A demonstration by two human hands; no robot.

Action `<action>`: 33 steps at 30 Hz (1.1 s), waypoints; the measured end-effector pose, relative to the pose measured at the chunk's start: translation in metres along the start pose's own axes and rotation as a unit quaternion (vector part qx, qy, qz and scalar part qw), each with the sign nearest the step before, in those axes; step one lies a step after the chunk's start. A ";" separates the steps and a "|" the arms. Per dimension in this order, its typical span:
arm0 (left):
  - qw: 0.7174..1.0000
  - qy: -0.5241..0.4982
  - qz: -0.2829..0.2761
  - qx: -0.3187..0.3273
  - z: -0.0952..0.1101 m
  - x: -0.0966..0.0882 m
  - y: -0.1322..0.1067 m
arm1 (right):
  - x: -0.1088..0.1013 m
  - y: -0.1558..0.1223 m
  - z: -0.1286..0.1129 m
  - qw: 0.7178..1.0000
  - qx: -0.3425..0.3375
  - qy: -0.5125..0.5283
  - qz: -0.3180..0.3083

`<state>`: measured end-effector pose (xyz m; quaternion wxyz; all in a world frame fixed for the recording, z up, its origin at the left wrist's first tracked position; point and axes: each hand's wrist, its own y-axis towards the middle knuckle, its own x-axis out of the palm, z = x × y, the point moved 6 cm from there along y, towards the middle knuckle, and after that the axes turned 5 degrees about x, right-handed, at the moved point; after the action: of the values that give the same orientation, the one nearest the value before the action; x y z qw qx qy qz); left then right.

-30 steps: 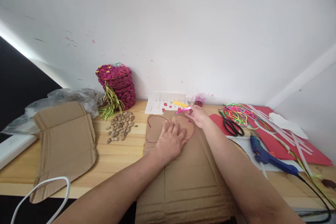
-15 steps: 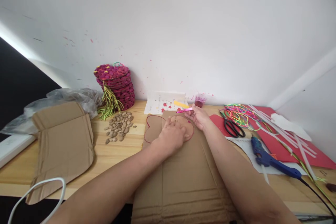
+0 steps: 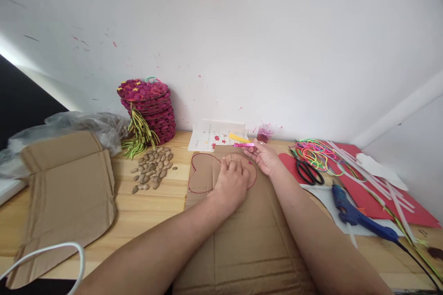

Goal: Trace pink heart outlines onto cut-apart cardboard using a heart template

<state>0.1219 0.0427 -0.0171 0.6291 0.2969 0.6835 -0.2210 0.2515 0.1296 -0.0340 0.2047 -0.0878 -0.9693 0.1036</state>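
Observation:
My left hand (image 3: pixel 231 181) lies on a heart-shaped cardboard template (image 3: pixel 248 169) on the brown cardboard sheet (image 3: pixel 242 235), its fingers curled over the template's edge. A red heart outline (image 3: pixel 200 173) is drawn on the sheet just left of it. My right hand (image 3: pixel 265 155) rests at the template's far right side with loosely spread fingers. A pink marker (image 3: pixel 244 144) lies at the tips of its fingers, and I cannot tell whether they grip it.
On the wooden table (image 3: pixel 152 203): black scissors (image 3: pixel 306 169), neon cords (image 3: pixel 313 150), a blue glue gun (image 3: pixel 356 214), red paper (image 3: pixel 380 193) on the right. A stack of magenta discs (image 3: pixel 152 108), seeds (image 3: pixel 152 170), folded cardboard (image 3: pixel 65 189), a plastic bag (image 3: pixel 86 124) and a white cable (image 3: pixel 44 253) on the left.
My left hand has slid from flat on the first heart outline to the right onto the template and curled. The right hand with the marker has hardly moved. The view has tilted down slightly.

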 end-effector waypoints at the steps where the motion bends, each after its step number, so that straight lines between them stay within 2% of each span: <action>1: 1.000 -0.003 -0.004 0.002 0.000 0.000 0.000 | -0.001 -0.001 -0.003 1.000 -0.005 0.003 0.007; 9: 1.000 -0.022 -0.011 0.008 -0.001 0.000 0.001 | -0.008 -0.016 -0.055 0.991 -0.101 0.024 0.085; 16: 1.000 -0.008 0.001 0.020 0.002 0.001 0.001 | -0.007 -0.024 -0.099 0.977 -0.174 -0.034 0.122; 23: 0.999 0.005 0.026 0.027 0.012 0.002 0.002 | -0.009 -0.023 -0.108 0.969 -0.185 -0.100 0.130; 28: 0.999 0.022 0.018 0.027 0.015 0.002 0.002 | -0.017 -0.021 -0.122 0.958 -0.204 -0.137 0.147; 31: 0.998 0.042 0.018 0.040 0.016 0.000 0.001 | -0.022 -0.016 -0.142 0.934 -0.242 -0.198 0.171; 33: 0.996 0.060 0.028 0.053 0.017 -0.001 0.000 | -0.024 -0.013 -0.157 0.899 -0.272 -0.276 0.202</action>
<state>0.1348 0.0310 -0.0176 0.5765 0.3616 0.6987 -0.2206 0.3366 0.1382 0.1003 -0.1281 -0.3020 -0.9388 -0.1053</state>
